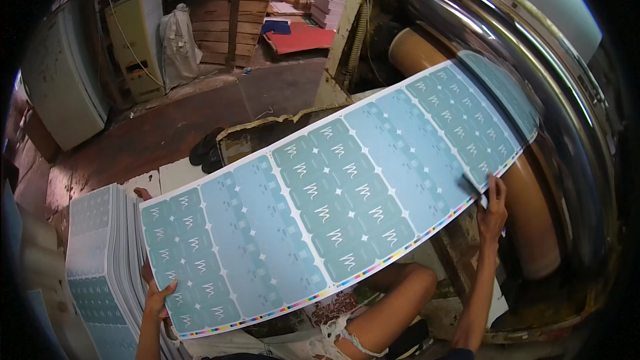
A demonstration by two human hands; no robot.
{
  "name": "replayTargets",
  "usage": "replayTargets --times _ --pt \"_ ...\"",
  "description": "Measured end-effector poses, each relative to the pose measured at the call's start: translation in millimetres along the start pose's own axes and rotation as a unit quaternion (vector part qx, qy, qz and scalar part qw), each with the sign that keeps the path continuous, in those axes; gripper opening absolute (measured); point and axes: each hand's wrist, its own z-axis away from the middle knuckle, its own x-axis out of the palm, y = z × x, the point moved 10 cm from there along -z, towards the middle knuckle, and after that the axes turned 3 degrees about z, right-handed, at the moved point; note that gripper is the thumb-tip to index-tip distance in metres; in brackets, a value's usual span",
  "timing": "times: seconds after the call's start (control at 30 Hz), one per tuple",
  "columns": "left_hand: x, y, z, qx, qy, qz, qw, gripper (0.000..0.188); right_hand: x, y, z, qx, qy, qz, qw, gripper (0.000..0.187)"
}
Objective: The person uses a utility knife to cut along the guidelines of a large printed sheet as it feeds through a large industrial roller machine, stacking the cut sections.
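A long printed sheet (333, 227) in teal and pale blue, with white script marks, slants across the view up to a shiny metal roller (467, 20). My left hand (157, 298) grips its lower left edge, thumb on top and fingers beneath. Close to the roller, my right hand (493, 213) is closed at the sheet's near edge. A thin, dark, blade-like tool (472, 185) projects from its fingers over the print; its exact kind is unclear. Beside my left hand rises a tall stack of similar sheets (100, 227).
A brown roller (533, 220) sits below the metal one, inside a worn machine frame (343, 60). Dark shoes (205, 150) lie beyond the sheet. Farther back stand a pale cabinet (63, 80), wooden boards (220, 27) and paper stacks (329, 7). My bare knee (407, 287) is under the sheet.
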Motion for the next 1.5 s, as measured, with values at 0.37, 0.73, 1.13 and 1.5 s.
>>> replayTargets --times 0.37,0.73,1.13,1.5 --pt "-92 -28 -15 0.058 0.051 -0.037 0.996 0.050 24 11 -72 0.073 -0.159 -0.237 0.956 0.030" --pt "-100 47 -29 -0.023 0.168 -0.132 0.977 0.069 29 -31 -59 0.130 -0.095 -0.330 0.930 0.044" --pt "-72 -24 -128 0.027 0.127 -0.097 0.987 0.037 25 -96 -72 0.088 -0.200 -0.319 0.922 0.019" --pt "-45 -107 -107 -0.077 0.113 -0.735 0.664 0.152 44 -136 -62 0.107 -0.368 -0.356 0.852 0.026"
